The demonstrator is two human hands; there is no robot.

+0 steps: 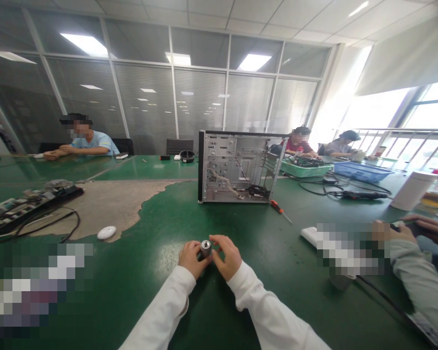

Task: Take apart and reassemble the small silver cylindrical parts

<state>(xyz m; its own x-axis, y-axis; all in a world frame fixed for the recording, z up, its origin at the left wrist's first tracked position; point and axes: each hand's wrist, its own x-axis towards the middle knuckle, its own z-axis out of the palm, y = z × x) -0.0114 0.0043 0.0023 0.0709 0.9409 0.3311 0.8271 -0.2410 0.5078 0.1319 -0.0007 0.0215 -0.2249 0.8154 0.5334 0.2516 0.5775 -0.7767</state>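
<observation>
A small silver metal cylinder (205,247) with a dark recess in its top stands upright between my hands, just above or on the green table. My left hand (192,259) is closed on it from the left, with the thumb across its near side. On the other side, my right hand (227,257) has its thumb and forefinger curved and apart. Their tips are right beside the cylinder, and whether they touch it I cannot tell. Beyond my hands an opened computer case (237,167) shows its bare metal inside and loose cables. An orange-handled screwdriver (280,210) lies by its lower right corner.
A white round lid-like piece (106,232) and a circuit-board assembly (29,204) lie left. Green (306,169) and blue baskets (363,171), a white cylinder (413,191) and cables stand right. A co-worker's sleeve (412,267) is close at right; other people sit across.
</observation>
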